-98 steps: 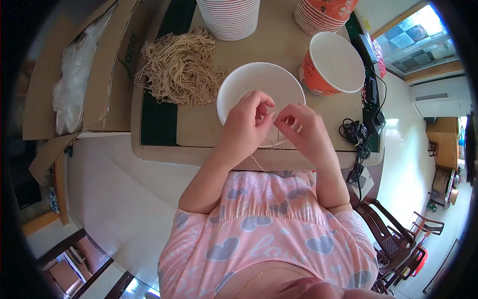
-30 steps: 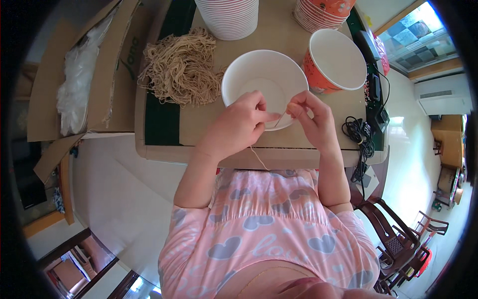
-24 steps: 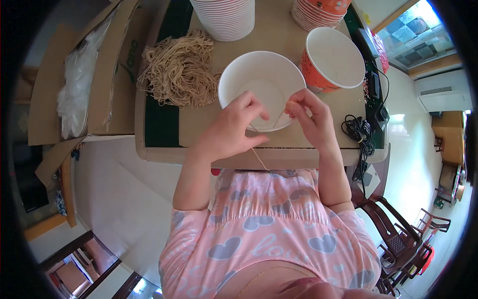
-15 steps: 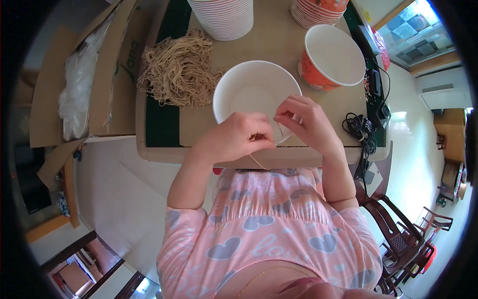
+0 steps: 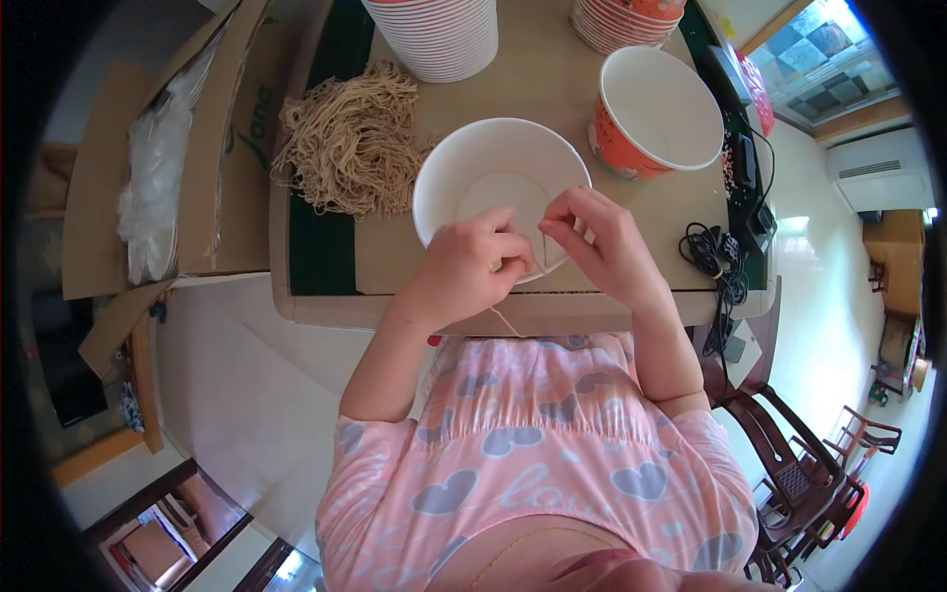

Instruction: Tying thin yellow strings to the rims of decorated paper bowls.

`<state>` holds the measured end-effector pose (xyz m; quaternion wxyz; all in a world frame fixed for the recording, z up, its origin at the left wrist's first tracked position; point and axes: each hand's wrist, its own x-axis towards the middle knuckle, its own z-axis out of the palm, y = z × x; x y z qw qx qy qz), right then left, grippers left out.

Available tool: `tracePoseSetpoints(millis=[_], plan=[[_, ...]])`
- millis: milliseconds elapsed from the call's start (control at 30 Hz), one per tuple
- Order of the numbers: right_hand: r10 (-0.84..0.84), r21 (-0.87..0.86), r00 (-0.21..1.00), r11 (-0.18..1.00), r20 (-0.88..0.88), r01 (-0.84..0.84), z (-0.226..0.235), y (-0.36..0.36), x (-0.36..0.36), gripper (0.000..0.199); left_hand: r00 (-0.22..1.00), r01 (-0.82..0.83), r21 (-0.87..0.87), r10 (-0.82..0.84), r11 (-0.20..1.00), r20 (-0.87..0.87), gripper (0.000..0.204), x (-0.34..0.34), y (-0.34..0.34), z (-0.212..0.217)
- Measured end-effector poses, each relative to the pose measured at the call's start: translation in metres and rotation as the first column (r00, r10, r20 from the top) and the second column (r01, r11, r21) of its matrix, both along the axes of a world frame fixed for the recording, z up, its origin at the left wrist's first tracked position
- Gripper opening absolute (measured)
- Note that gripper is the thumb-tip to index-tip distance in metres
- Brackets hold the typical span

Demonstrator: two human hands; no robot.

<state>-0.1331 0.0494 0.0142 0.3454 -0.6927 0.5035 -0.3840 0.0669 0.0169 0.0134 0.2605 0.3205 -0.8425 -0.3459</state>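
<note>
A white paper tub (image 5: 472,158) stands at the table's near edge, and both my hands are over its near rim. My left hand (image 5: 472,266) is closed, pinching a thin beige string (image 5: 506,322) whose tail hangs below it past the table edge. Just to its right my right hand (image 5: 602,242) pinches another stretch of the string between thumb and forefinger. A short length of string spans the small gap between the hands. Left of the tub lies a tangled heap of beige strings (image 5: 350,138).
An orange and white tub (image 5: 651,109) stands to the right of the near tub. Stacks of white tubs (image 5: 434,35) and orange tubs (image 5: 626,22) are at the back. A coiled black cable (image 5: 715,257) lies at the right edge. An open cardboard box (image 5: 232,148) stands on the left.
The left hand's fingers have curled in tighter on the string, closer to the right hand's pinch. The right hand has shifted very little.
</note>
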Motion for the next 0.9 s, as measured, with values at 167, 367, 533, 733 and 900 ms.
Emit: tracePoseSetpoints(millis=[167, 367, 533, 733, 900], plan=[[0.014, -0.015, 1.000, 1.000, 0.008, -0.014, -0.001, -0.001, -0.001, 0.006, 0.999, -0.051, -0.030, 0.051, 0.998, -0.011, 0.019, -0.005, 0.005, 0.002], [-0.017, -0.004, 1.000, 1.000, -0.004, 0.016, -0.003, 0.001, 0.000, 0.006, 0.983, -0.054, -0.245, 0.094, 0.968, 0.155, 0.015, -0.010, 0.010, 0.002], [-0.029, -0.040, 1.000, 0.999, -0.008, 0.028, -0.007, 0.004, -0.001, 0.005, 0.998, -0.052, -0.133, 0.056, 0.990, 0.025, 0.008, -0.014, 0.009, 0.005], [-0.014, -0.075, 0.996, 0.997, 0.085, 0.020, -0.008, 0.009, 0.000, 0.008, 0.992, 0.010, 0.177, 0.013, 0.984, -0.125, 0.008, -0.007, 0.007, 0.009], [-0.106, -0.111, 0.970, 0.985, 0.218, 0.133, -0.012, 0.016, 0.008, 0.009, 0.936, 0.000, 0.597, 0.210, 0.802, -0.282, 0.006, -0.005, 0.004, 0.008]])
